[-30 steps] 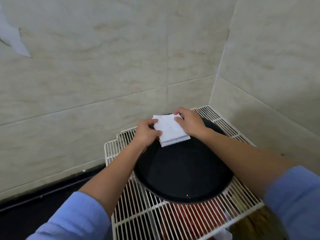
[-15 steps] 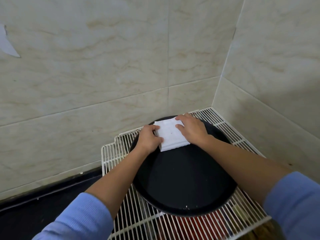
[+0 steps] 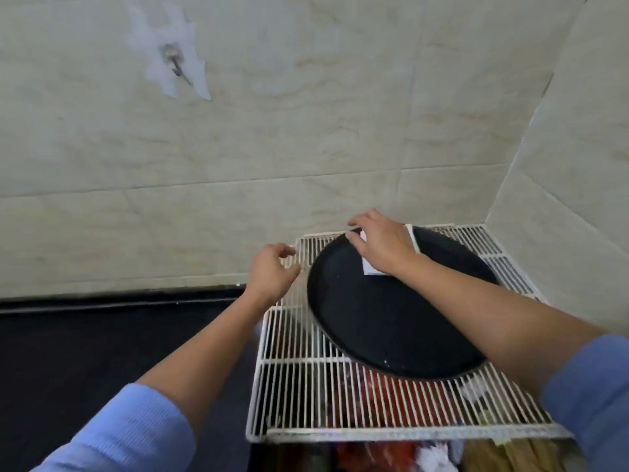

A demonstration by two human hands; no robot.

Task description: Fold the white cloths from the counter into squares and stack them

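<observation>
A folded white cloth (image 3: 370,267) lies on the far part of a round black tray (image 3: 391,321). My right hand (image 3: 383,245) rests flat on top of the cloth and covers most of it; only its corners show. My left hand (image 3: 272,272) hovers to the left of the tray above the wire rack, fingers loosely curled, holding nothing. I cannot tell how many layers the cloth has.
The tray sits on a white wire rack (image 3: 340,396) in a tiled corner. Red and mixed items (image 3: 384,396) lie under the rack. A dark counter (image 3: 102,342) stretches to the left. A metal hook (image 3: 177,68) sticks out of the wall above.
My left hand has let go of the cloth and moved left off the tray. My right hand now lies flat over the cloth. The view has swung to the left.
</observation>
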